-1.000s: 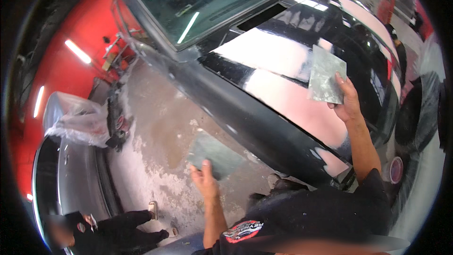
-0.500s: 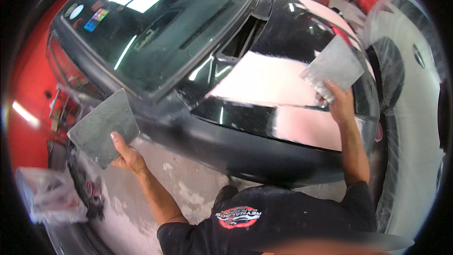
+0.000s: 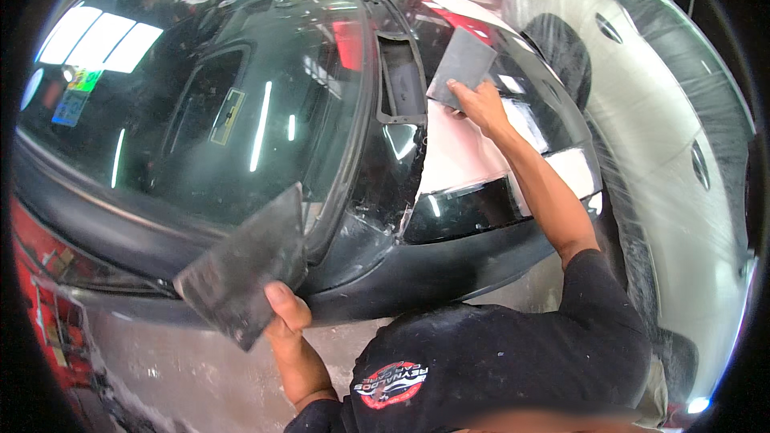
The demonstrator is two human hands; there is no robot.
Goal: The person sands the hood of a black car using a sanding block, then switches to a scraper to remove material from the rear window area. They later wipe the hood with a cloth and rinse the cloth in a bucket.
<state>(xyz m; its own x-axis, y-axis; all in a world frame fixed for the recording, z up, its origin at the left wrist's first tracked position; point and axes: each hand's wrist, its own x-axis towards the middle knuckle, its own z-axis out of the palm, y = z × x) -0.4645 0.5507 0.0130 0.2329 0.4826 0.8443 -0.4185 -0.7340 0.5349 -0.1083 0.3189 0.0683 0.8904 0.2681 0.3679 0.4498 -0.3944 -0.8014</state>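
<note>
My left hand (image 3: 285, 317) grips a dark grey, flat rectangular plate (image 3: 237, 261) by its lower part, held up near the windscreen pillar and front side of a black car. My right hand (image 3: 473, 100) holds a lighter grey flat plate (image 3: 463, 56) over the hood. The hood is glossy black with pale pink and white patches (image 3: 465, 160); whether the plate touches it I cannot tell. An open, dark recess (image 3: 395, 76) lies between hood and windscreen.
The windscreen (image 3: 160, 144) fills the upper left, with reflections and stickers. A pale car wrapped in clear plastic (image 3: 682, 136) stands along the right. Grey concrete floor (image 3: 168, 353) and red equipment (image 3: 52, 317) show at lower left.
My view has swung toward the windscreen, and the other person has left view. Both plates are raised further up along the car, the right one reaching farther across the hood.
</note>
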